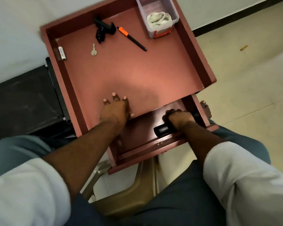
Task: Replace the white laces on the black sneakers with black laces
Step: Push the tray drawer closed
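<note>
White laces lay bundled in a clear plastic box at the far right corner of the red table. Left hand rested flat, fingers straight, on the table's near edge; right hand gripped a black cylindrical object in the open drawer below that edge.

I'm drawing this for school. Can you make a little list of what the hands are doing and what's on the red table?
left hand: rests flat on the table top
right hand: grips a black cylinder in the open drawer
clear box: far corner, holds white laces
pen: black, orange cap
key: left of the pen
black gadget: near far edge
sneakers: not visible
</note>
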